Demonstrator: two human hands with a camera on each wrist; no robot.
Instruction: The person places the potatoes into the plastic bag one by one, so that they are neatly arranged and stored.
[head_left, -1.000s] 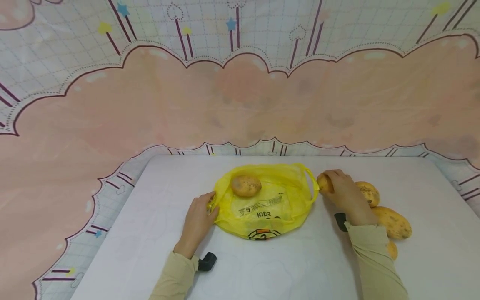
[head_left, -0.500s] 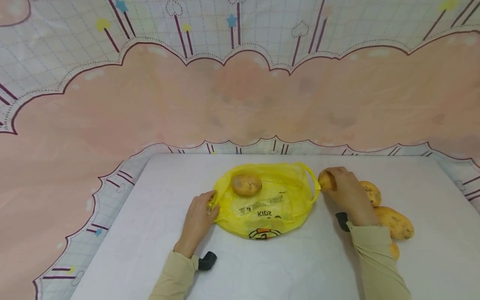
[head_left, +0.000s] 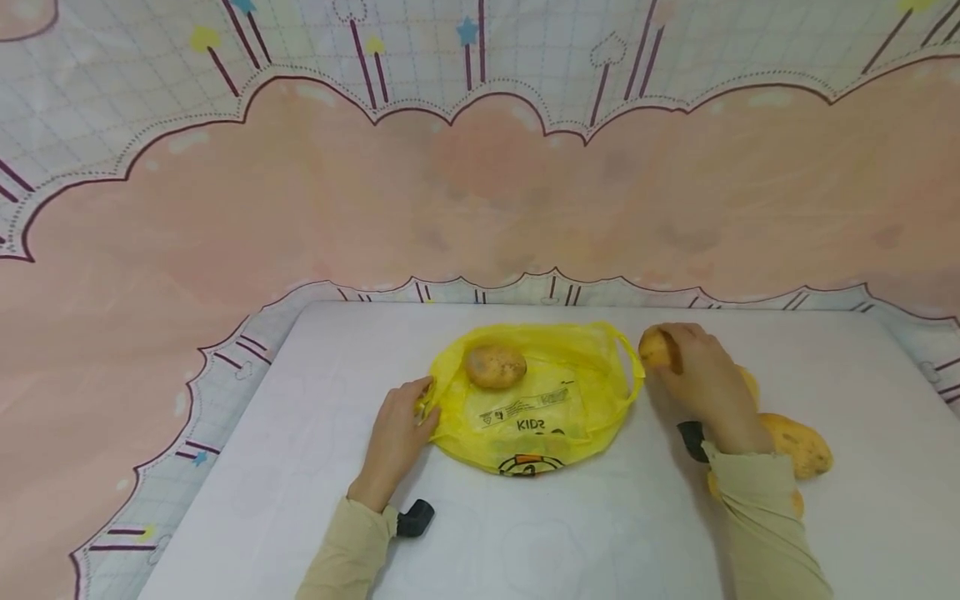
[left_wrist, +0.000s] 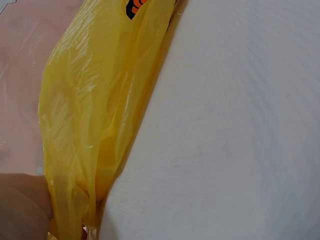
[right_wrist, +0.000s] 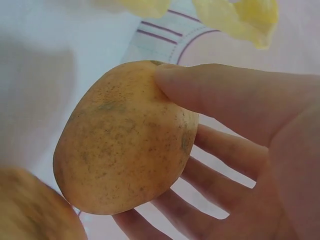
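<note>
A yellow plastic bag [head_left: 600, 367] lies spread on the white table, with black lettering and one potato [head_left: 495, 367] within its mouth at the left. At the bag's left edge, my left hand [head_left: 393, 437] pinches the bunched plastic; the left wrist view shows the yellow film [left_wrist: 100, 110] stretching up from the hand. My right hand [head_left: 708, 379] holds another potato [right_wrist: 120, 140] just right of the bag's handle loop, thumb [right_wrist: 200, 90] on one side and fingers beneath and behind. Part of a further potato [right_wrist: 35, 210] shows below it.
More potatoes lie right of the bag: a large one [head_left: 802, 446] beside the right forearm, one [head_left: 750, 383] half hidden by the hand, others partly under the sleeve [head_left: 765, 517]. A patterned cloth backdrop [head_left: 480, 200] stands behind the table's far edge.
My right hand has shifted slightly up and right in the head view, with the potato in its grip, covering more of the potatoes behind. The left hand and bag stay nearly still.
</note>
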